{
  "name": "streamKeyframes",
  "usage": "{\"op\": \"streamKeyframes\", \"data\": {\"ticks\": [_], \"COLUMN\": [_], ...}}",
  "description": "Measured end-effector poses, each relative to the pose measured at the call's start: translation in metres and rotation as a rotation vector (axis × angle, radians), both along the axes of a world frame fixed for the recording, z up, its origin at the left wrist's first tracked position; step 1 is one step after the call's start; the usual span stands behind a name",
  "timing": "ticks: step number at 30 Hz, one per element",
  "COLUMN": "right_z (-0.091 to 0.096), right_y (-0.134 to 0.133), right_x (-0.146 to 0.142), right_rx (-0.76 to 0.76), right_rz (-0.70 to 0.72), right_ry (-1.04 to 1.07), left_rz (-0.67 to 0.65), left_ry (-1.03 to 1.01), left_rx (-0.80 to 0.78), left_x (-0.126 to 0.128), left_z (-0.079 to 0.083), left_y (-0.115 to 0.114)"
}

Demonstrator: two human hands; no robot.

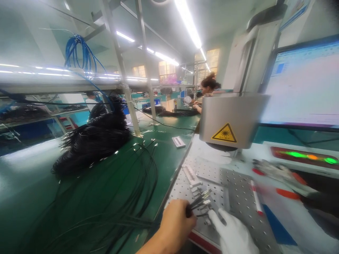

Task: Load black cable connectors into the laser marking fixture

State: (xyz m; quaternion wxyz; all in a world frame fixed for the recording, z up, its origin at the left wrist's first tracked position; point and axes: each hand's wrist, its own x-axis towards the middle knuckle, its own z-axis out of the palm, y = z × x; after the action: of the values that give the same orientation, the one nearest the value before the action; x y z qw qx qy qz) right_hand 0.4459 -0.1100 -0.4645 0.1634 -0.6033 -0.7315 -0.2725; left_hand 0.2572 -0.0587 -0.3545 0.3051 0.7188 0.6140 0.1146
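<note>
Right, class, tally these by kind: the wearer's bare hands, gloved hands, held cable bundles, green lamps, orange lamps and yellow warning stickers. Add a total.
left hand, bare: 1
right hand, gloved: 1
cable bundle, held in the left hand: 1
green lamps: 2
orange lamp: 1
warning sticker, yellow: 1
Total: 7

I'm on a factory assembly line: long green benches run up the frame, black cable heaps at centre left, a laser machine with its yellow warning label at right, tube lights overhead, another person working at mid-frame.
</note>
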Motion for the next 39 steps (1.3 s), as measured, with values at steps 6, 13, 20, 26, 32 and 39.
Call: {"op": "streamKeyframes", "data": {"ticks": [6, 13, 20, 26, 32, 39], "right_z": [-0.001, 0.009, 0.008, -0.002, 0.024, 0.004], "right_y": [0.004, 0.004, 0.003, 0.006, 0.002, 0.011], "right_x": [-0.003, -0.01, -0.014, -0.008, -0.023, -0.024], "right_rx": [0.03, 0.004, -0.102, -0.127, -0.118, -0.27], "right_rz": [-0.045, -0.095, -0.134, -0.137, -0.168, -0.226], "right_ry": [-0.061, -0.071, 0.033, 0.069, 0.019, 0.294], "left_rz": [0.0, -0.053, -0.061, -0.125, -0.131, -0.076], "left_ry": [0.051, -0.02, -0.024, -0.06, -0.158, -0.245], "left_rx": [0.032, -0.013, -0.026, -0.118, -0.336, -0.316], "left_x": [0.004, 0.003, 0.006, 0.009, 0.017, 0.021], "left_z": [0.0, -0.003, -0.004, -0.005, -0.002, -0.019], "left_y": [0.001, 0.004, 0.006, 0.014, 0.023, 0.021]}}
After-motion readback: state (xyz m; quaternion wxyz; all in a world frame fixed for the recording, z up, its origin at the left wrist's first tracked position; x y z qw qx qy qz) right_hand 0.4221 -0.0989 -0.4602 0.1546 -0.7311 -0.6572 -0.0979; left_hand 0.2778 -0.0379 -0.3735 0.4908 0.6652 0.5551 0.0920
